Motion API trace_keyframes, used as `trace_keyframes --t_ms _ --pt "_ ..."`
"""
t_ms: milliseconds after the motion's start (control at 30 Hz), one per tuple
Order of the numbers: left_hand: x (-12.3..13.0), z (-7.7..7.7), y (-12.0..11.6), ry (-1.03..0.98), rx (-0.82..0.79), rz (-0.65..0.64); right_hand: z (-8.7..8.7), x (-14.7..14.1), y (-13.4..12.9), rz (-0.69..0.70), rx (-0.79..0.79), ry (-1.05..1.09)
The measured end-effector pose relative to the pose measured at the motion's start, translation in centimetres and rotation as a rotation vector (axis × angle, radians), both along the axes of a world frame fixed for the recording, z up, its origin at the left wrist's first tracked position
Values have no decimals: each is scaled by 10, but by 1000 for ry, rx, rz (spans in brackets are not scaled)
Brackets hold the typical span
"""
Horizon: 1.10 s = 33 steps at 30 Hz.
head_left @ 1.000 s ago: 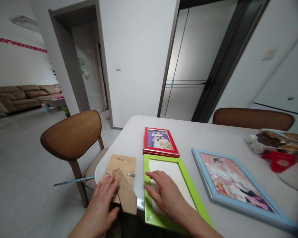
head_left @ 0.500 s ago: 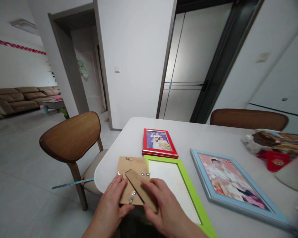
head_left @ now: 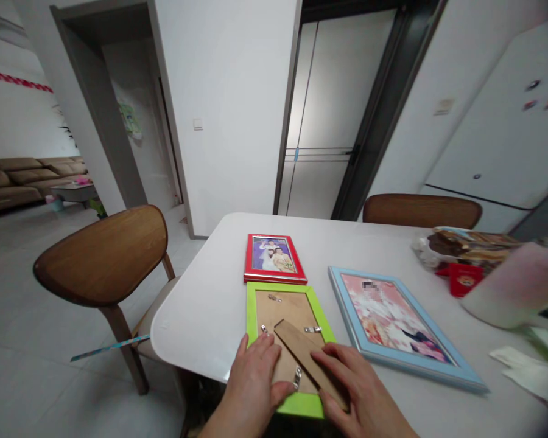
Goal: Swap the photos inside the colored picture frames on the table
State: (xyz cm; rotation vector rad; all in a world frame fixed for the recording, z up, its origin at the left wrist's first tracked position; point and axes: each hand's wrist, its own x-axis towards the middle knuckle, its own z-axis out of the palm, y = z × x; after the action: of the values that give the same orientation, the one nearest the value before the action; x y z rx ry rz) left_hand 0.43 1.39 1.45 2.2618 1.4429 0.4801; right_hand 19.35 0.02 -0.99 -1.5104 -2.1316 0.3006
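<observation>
The green frame lies flat on the tabletop, its back facing up, extending ahead of both sets of fingers. Inside its opening sits the backing, a plain tan board between and beyond the left fingers and right fingers. Small silver clips dot the board; one is just beside the left fingertips, another near the left thumb. The brown stand, a long flat flap, slants across the backing towards the right fingers, which touch it.
</observation>
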Motion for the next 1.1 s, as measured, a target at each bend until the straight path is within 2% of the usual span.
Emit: trace_keyframes --t_ms 100,200,367,567,800,967,1100 --pt "-4 3 0 21 1 -10 -4 0 2 28 36 -11" --pt "-10 -1 -3 30 -15 -49 -2 4 9 52 24 -17" --pt "-17 -16 -7 39 -12 -165 0 9 38 -44 34 -68" --pt "-18 -17 -6 -9 1 -137 -4 6 69 -103 15 -106" --pt "-15 -13 -9 6 -33 -90 -3 7 67 12 25 -125" --pt "-15 -16 -9 -16 -17 -85 -1 11 62 15 28 -118" --pt "-16 -22 -9 -62 27 -104 5 -1 58 14 74 -69"
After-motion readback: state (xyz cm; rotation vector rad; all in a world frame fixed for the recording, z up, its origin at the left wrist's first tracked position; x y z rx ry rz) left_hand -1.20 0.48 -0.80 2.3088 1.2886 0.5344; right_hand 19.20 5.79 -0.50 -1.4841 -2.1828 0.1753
